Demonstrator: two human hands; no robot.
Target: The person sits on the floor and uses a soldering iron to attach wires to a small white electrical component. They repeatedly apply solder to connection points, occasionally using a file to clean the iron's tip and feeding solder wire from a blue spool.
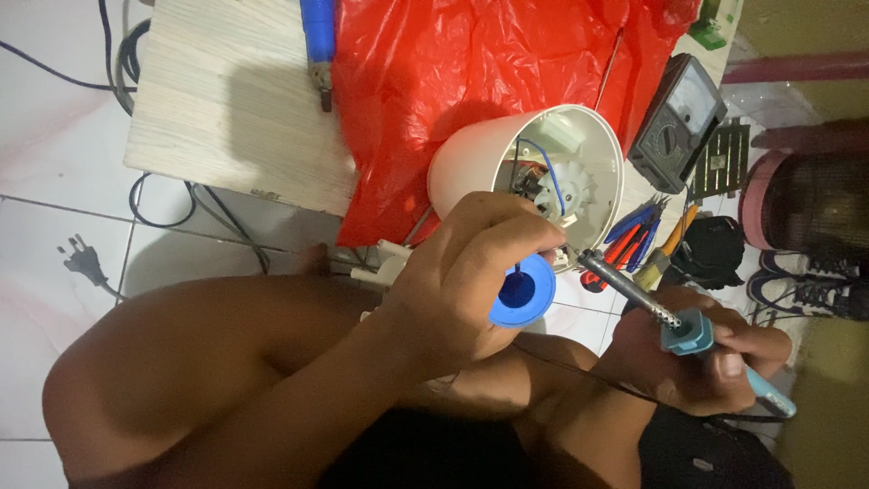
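A white appliance housing (480,158) lies on its side at the low wooden table's (226,100) near edge, its open end showing wiring. The left hand (471,272), wrist bent, pinches a blue solder spool (525,292). The right hand (697,358) clamps a soldering iron (634,294), tip at the rim. Pliers (638,235) and a multimeter (677,122) lie beside.

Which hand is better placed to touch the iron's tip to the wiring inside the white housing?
Likely the right hand: it grips the soldering iron, whose tip sits at the white housing rim. The left hand is holding the blue solder spool.
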